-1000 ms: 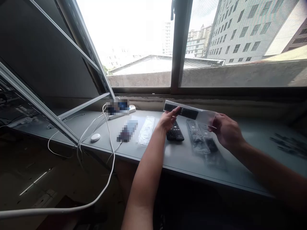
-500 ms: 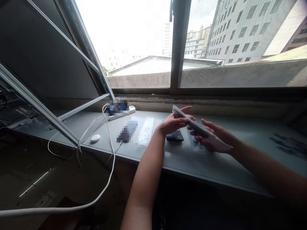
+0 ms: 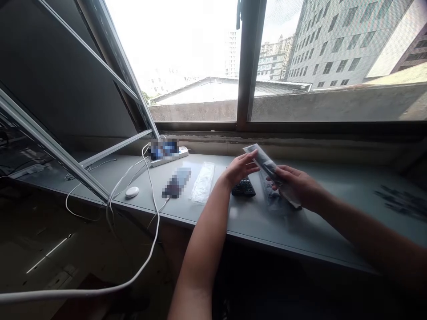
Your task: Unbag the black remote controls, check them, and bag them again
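Observation:
My right hand [image 3: 295, 184] is closed round a dark, flat object in a clear plastic bag [image 3: 263, 161], held tilted above the desk. Beside the upper left part of the bag is my left hand [image 3: 242, 169], its fingers bent and apart; whether its fingertips touch the bag is unclear. Under my left hand lies a black remote with buttons [image 3: 244, 187], partly covered. Another clear bag with something dark in it [image 3: 275, 202] rests on the desk below my right hand, partly hidden.
Left of the remote lie a clear plastic bag [image 3: 203, 183], a blurred phone-like object [image 3: 177, 182] on a cable, and a round white object [image 3: 132, 192]. A power strip [image 3: 183, 152] is near the window. White cables [image 3: 153, 186] loop over the desk's front edge.
The bagged object has turned, so its flat face now shows. My right hand has rotated and closed over it, while my left hand's fingers have bent and drawn back from it.

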`<state>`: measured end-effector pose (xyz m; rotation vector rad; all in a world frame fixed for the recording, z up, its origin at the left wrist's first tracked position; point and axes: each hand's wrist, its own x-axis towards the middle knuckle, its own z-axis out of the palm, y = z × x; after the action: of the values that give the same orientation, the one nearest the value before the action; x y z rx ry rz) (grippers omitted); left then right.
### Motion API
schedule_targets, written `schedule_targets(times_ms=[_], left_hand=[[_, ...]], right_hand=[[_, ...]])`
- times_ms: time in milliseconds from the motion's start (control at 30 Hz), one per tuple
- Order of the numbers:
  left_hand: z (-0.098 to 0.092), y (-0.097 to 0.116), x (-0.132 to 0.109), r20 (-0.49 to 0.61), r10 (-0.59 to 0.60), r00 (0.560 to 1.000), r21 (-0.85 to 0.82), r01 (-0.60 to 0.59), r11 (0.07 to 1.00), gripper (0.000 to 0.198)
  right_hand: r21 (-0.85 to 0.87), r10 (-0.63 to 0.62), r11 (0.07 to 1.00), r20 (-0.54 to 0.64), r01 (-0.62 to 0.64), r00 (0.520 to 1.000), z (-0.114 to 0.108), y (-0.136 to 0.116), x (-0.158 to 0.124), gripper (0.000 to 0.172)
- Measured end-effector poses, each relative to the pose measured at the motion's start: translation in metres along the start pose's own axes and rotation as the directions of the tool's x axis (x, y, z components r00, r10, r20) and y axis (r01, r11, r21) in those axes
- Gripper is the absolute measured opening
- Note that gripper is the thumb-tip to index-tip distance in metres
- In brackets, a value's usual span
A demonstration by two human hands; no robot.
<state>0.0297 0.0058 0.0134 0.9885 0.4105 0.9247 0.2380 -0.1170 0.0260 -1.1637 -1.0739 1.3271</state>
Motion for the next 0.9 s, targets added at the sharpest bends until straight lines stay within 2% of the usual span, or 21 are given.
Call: schedule_targets(times_ms=[100,267,367,467,533,700,767,900], left_hand=[[-0.002,-0.003,0.0,-0.016,-0.002,1.0,0.104,0.004,0.995,0.043],[-0.002,0.001,-0.004,-0.044,0.052,0.998,0.111,-0.047,0.993,0.045],[0.002,0.005,-0.009,0.011,0.078,0.997,0.055,-0.079,0.995,0.046],[0.004,0.006,-0.013,0.095,0.064,0.993,0.02,-0.066,0.998,0.048],[0.003,0.005,-0.014,0.138,0.04,0.99,0.021,-0.043,0.999,0.051],[0.003,0.005,-0.015,0.187,-0.001,0.982,0.082,-0.014,0.997,0.058],[0.004,0.007,-0.017,0.184,-0.006,0.983,0.105,-0.014,0.994,0.062],[0.006,0.009,-0.016,0.154,-0.001,0.988,0.178,-0.026,0.984,0.07]], right_hand=[[-0.024,-0.001,1.0,-0.006,0.001,1.0,0.0,0.003,0.0,0.056],[0.001,0.01,1.0,0.034,-0.01,0.999,-0.004,0.002,0.003,0.049],[0.07,0.086,0.993,0.064,-0.091,0.994,-0.006,-0.005,0.001,0.052],[0.121,0.221,0.965,0.118,-0.235,0.968,-0.005,-0.013,-0.004,0.058],[0.129,0.241,0.955,0.183,-0.267,0.953,-0.004,-0.015,-0.009,0.059],[0.115,0.142,0.975,0.333,-0.189,0.932,-0.002,-0.005,-0.012,0.043],[0.122,0.107,0.981,0.312,-0.151,0.944,-0.003,-0.001,-0.01,0.043],[0.126,0.062,0.988,0.177,-0.085,0.982,-0.006,-0.002,-0.005,0.043]])
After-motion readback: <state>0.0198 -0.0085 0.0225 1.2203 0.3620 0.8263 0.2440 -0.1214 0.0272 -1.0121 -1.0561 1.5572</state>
